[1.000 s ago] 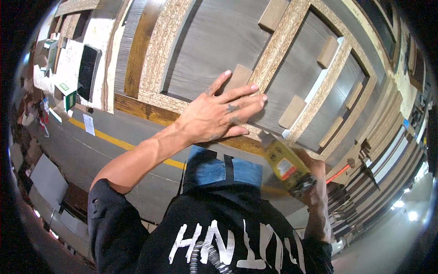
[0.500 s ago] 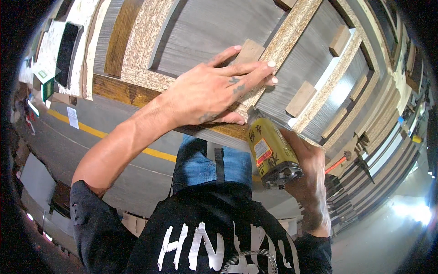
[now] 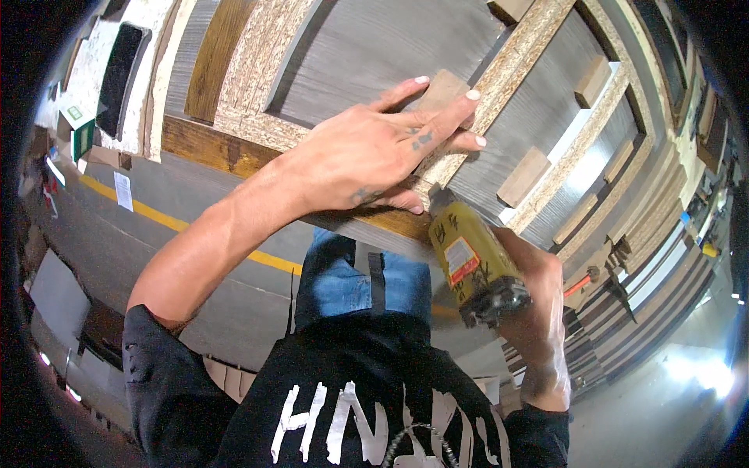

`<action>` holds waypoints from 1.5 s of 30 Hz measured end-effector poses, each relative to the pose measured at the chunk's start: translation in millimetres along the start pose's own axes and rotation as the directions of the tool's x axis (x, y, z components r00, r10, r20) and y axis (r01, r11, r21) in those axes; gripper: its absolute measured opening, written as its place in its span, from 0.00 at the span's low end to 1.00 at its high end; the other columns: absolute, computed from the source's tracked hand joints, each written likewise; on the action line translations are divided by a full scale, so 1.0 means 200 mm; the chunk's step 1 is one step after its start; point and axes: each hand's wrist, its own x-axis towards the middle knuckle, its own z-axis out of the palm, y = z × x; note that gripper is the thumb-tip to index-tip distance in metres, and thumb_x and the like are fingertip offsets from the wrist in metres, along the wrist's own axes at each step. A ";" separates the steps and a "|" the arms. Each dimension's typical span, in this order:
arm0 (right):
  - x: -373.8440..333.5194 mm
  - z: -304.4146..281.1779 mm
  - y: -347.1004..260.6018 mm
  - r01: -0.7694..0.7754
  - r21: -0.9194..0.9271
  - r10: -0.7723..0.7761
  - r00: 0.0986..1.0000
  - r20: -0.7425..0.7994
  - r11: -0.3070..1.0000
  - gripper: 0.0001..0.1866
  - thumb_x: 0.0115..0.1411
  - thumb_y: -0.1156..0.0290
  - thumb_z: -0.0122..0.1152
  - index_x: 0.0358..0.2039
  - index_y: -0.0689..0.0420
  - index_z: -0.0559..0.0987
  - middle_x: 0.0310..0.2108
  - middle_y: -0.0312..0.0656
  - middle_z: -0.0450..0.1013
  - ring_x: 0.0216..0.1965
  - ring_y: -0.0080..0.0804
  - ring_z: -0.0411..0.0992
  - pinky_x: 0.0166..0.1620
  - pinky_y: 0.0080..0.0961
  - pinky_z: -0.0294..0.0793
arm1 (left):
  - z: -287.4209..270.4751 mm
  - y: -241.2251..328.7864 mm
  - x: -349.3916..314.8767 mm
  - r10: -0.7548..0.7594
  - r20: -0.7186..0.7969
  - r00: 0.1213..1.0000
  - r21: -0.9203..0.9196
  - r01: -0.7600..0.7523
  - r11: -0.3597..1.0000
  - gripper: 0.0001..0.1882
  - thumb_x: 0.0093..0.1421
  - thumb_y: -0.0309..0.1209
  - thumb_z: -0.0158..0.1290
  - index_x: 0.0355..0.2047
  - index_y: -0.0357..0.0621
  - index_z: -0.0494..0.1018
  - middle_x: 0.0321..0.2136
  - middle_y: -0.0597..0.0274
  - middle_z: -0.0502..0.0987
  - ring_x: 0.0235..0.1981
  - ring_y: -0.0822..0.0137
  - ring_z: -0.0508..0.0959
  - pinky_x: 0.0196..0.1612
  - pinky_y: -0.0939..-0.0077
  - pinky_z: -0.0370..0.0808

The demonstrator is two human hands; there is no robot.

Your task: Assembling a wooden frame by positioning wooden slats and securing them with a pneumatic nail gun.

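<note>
My left hand (image 3: 370, 152) is spread over the near edge of a frame of chipboard strips (image 3: 515, 58) backed by a grey wood-grain panel (image 3: 382, 51). Its fingers lie across a strip and a small wooden block (image 3: 443, 90), which is partly hidden beneath them; the thumb rests by the dark brown near edge (image 3: 390, 222). Just right of that thumb, my right hand (image 3: 530, 261) is wrapped round what looks like an olive-yellow nail gun (image 3: 472, 249) with a black rear end. Its narrow nose meets the frame's near edge; most of my right fingers are hidden behind its body.
More wooden blocks (image 3: 523, 178) sit along the strips to the right. An orange-handled hammer (image 3: 579, 282) lies at the right, near stacked boards (image 3: 624, 327). At the left are a black oblong thing (image 3: 122, 78) and a green-and-white box (image 3: 80, 132). A yellow line (image 3: 136, 204) crosses the floor.
The frame, nail gun and left hand sit slightly farther right in the view. My left fingers are spread a little wider. The nail gun's nose stays near the same spot on the frame.
</note>
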 end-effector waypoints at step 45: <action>-0.79 -0.01 1.30 -0.618 0.450 0.720 0.293 -0.629 0.645 0.39 0.59 0.66 0.64 0.67 0.61 0.57 0.54 0.68 0.65 0.55 0.63 0.66 0.57 0.48 0.65 | -0.21 -0.19 -0.04 -0.276 -0.752 0.599 0.342 0.713 0.612 0.29 0.56 0.25 0.55 0.58 0.29 0.60 0.52 0.35 0.68 0.54 0.39 0.67 0.58 0.49 0.64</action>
